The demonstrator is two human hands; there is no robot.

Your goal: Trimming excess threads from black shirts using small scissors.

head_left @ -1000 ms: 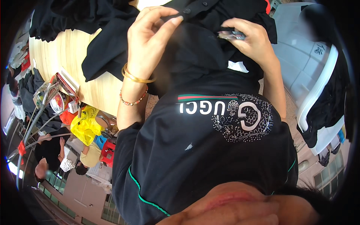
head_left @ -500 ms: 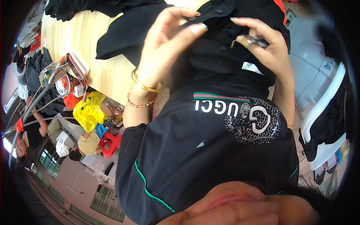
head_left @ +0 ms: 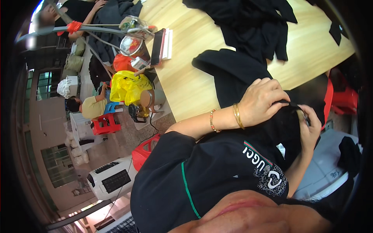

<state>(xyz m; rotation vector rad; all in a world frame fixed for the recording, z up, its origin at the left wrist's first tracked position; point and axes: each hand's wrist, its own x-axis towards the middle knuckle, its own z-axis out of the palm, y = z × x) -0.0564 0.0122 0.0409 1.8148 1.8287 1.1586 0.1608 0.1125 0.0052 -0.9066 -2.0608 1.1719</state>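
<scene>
A black garment [head_left: 241,79] lies over the table's near edge and down across my lap; buttons show on it in the earlier frame. My left hand [head_left: 262,103], a gold bangle and a beaded bracelet on its wrist, is closed with fingertips pinching the garment's edge. Just right of it, my right hand [head_left: 310,128] pinches the same edge between thumb and fingers. Tucked in the right hand is a small metal tool [head_left: 307,121], mostly hidden, that looks like thread snips. A white printed label [head_left: 281,149] shows on the cloth below the hands.
More black garments [head_left: 252,27] lie on the pale wooden table [head_left: 175,70]. Past its left edge are a yellow plastic bag [head_left: 128,87], a tub [head_left: 131,46] and a red stool [head_left: 105,125]. Someone in a yellow shirt [head_left: 94,106] sits there. A white bin [head_left: 326,159] stands at right.
The view has swung, bringing more of the table in. My hands, apart before with the left fingers spread, have come together on the garment's edge.
</scene>
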